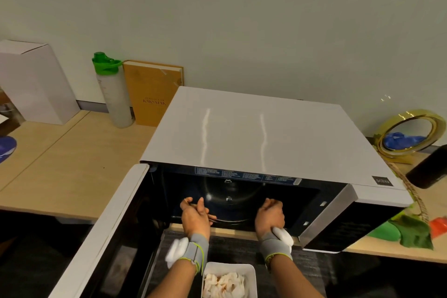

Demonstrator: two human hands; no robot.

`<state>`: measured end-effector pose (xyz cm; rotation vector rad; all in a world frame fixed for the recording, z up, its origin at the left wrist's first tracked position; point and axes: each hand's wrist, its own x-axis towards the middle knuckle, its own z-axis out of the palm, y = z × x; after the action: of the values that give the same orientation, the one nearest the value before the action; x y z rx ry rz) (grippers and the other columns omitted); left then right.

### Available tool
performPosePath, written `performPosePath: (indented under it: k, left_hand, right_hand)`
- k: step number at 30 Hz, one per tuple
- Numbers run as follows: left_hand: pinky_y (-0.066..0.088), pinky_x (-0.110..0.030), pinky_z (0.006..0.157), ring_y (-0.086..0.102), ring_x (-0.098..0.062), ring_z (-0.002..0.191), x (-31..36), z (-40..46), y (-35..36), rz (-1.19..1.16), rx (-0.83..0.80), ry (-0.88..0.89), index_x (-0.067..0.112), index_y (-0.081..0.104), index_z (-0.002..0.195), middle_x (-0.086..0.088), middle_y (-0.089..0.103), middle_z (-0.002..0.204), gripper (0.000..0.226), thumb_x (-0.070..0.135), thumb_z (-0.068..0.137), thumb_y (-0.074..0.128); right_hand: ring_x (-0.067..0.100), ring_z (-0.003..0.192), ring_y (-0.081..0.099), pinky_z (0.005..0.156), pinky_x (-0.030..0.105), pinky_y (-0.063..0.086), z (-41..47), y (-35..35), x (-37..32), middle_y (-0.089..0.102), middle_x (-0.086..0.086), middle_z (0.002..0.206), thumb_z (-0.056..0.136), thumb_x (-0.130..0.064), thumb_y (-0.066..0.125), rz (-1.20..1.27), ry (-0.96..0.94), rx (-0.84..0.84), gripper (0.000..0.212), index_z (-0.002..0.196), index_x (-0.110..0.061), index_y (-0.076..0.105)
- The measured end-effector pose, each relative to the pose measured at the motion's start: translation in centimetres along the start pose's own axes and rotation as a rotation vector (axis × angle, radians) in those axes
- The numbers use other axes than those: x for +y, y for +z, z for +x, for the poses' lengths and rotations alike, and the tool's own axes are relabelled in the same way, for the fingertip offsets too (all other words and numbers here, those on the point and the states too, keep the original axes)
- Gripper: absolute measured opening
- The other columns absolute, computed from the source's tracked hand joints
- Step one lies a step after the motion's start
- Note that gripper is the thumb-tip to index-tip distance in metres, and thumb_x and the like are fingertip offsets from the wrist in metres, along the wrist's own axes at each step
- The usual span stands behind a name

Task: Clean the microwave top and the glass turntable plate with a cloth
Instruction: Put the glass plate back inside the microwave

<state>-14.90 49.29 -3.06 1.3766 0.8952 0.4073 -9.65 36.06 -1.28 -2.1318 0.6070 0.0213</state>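
Note:
The white microwave stands on the wooden desk, its flat top [242, 133] showing two light streaks. Its door [113, 220] is swung open to the left. Both my hands reach into the dark cavity. My left hand [196, 216] grips the left edge of the glass turntable plate [232, 220], and my right hand [269, 215] curls round its right edge. The plate is clear and hard to make out against the cavity. A crumpled white cloth [223, 284] lies in a white tray [252, 273] below my wrists.
A bottle with a green cap [113, 94], a tan book [151, 94] and a white box [33, 80] stand at the back left. A gold-framed round mirror [411, 133], a dark cylinder [428, 169] and green and red items [411, 230] crowd the right side.

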Motion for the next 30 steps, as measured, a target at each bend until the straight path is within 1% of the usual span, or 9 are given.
performPosePath:
  k: [4, 10, 16, 22, 27, 30]
  left_hand:
    - [0.029, -0.011, 0.024, 0.044, -0.001, 0.02, 0.3, 0.9, 0.8, -0.015, -0.025, 0.009, 0.01, 0.029, 0.105, -0.006, 0.044, 0.061, 0.011, 0.007, 0.099, 0.038]
    - [0.033, -0.011, 0.024, 0.047, 0.0, 0.021, 0.1, 2.5, 1.5, 0.002, -0.017, 0.014, 0.01, 0.032, 0.106, -0.005, 0.049, 0.061, 0.012, 0.01, 0.099, 0.041]
    - [0.034, -0.012, 0.023, 0.048, -0.001, 0.021, 0.0, 3.6, 2.3, 0.007, -0.018, -0.001, 0.01, 0.031, 0.103, -0.005, 0.051, 0.06, 0.013, 0.009, 0.098, 0.043]
    - [0.032, -0.011, 0.023, 0.047, -0.001, 0.021, -0.4, 3.3, 2.8, -0.005, -0.01, -0.025, 0.009, 0.029, 0.103, -0.006, 0.049, 0.061, 0.014, 0.008, 0.098, 0.042]
    - [0.03, -0.011, 0.022, 0.045, -0.001, 0.019, -0.4, 2.5, 2.7, -0.036, 0.018, -0.04, 0.01, 0.029, 0.103, -0.006, 0.047, 0.06, 0.013, 0.007, 0.098, 0.041]
    - [0.031, -0.011, 0.022, 0.045, -0.002, 0.019, -0.4, 2.3, 2.5, -0.013, 0.019, -0.035, 0.009, 0.029, 0.103, -0.006, 0.047, 0.059, 0.014, 0.008, 0.098, 0.042]
  right_hand:
    - [0.045, 0.11, 0.056, 0.089, 0.042, 0.042, 0.6, 0.4, -0.2, 0.061, 0.03, 0.117, 0.099, -0.02, 0.04, -0.01, 0.028, 0.01, 0.032, 0.116, 0.006, 0.051]
    - [0.047, 0.111, 0.055, 0.089, 0.042, 0.043, 1.7, 1.1, -1.2, 0.059, 0.033, 0.117, 0.099, -0.021, 0.039, -0.05, 0.066, 0.0, 0.035, 0.115, 0.009, 0.049]
    - [0.046, 0.111, 0.055, 0.09, 0.042, 0.043, 2.5, 1.5, -1.7, 0.058, 0.032, 0.118, 0.099, -0.022, 0.038, -0.09, 0.077, -0.007, 0.036, 0.114, 0.008, 0.049]
    - [0.045, 0.115, 0.054, 0.094, 0.042, 0.043, 3.1, 1.1, -1.6, 0.057, 0.03, 0.122, 0.094, -0.014, 0.047, -0.162, 0.087, -0.062, 0.03, 0.116, 0.007, 0.049]
    - [0.043, 0.116, 0.055, 0.094, 0.041, 0.044, 3.0, 0.9, -1.3, 0.058, 0.028, 0.122, 0.092, -0.011, 0.052, -0.224, 0.12, -0.078, 0.031, 0.117, 0.006, 0.049]
    - [0.041, 0.117, 0.054, 0.095, 0.04, 0.044, 2.7, 0.8, -1.5, 0.057, 0.027, 0.124, 0.092, -0.012, 0.054, -0.265, 0.119, -0.094, 0.033, 0.119, 0.005, 0.047]
